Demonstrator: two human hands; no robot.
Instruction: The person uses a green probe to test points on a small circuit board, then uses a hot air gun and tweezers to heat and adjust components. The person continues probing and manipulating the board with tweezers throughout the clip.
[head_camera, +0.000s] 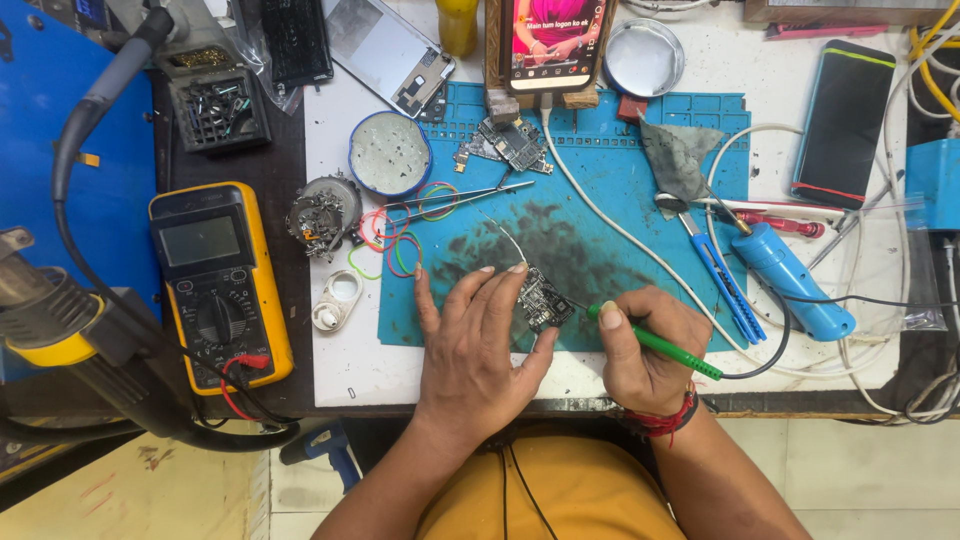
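Circuit board (544, 298) lies pinned under left hand (478, 340) fingertips; right hand (645, 345) clamps green soldering iron (660, 345).

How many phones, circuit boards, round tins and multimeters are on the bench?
Phones: 3
Circuit boards: 2
Round tins: 2
Multimeters: 1
Total: 8

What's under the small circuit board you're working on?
The circuit board lies on the blue work mat, on its dark stained patch. The left hand covers the board's left edge and the mat beside it, so that part is hidden.
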